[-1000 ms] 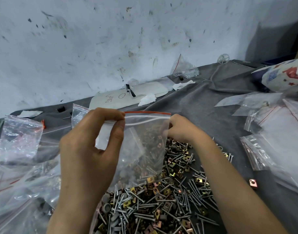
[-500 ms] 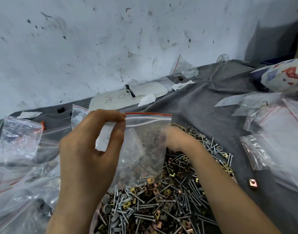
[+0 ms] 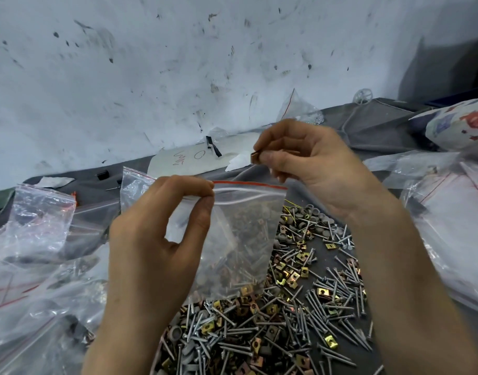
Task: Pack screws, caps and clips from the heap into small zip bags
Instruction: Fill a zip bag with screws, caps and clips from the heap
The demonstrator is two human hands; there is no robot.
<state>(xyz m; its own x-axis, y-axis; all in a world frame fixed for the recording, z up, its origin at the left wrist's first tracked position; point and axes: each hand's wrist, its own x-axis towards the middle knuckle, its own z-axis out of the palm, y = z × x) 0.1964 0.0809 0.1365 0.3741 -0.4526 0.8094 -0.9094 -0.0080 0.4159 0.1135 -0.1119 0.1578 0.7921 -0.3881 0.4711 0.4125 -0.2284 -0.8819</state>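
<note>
My left hand (image 3: 154, 247) pinches the red-striped top edge of a small clear zip bag (image 3: 240, 239), which hangs upright above the heap. My right hand (image 3: 311, 163) is raised just above the bag's right corner and pinches a small copper-coloured clip (image 3: 255, 157) between thumb and fingers. Under both hands lies the heap (image 3: 294, 307) of silver screws, grey caps and brass clips on grey cloth. The bag's mouth looks slightly parted; its contents are hard to make out against the heap seen through it.
Crumpled clear bags (image 3: 40, 255) pile up at the left. A stack of flat zip bags (image 3: 449, 228) lies at the right. A white card (image 3: 194, 161), a bag of small parts (image 3: 300, 109) and a patterned sack (image 3: 460, 125) sit toward the wall.
My right hand has come up from the heap behind the bag to above its right corner, now pinching a clip. My left hand still holds the bag in the same place.
</note>
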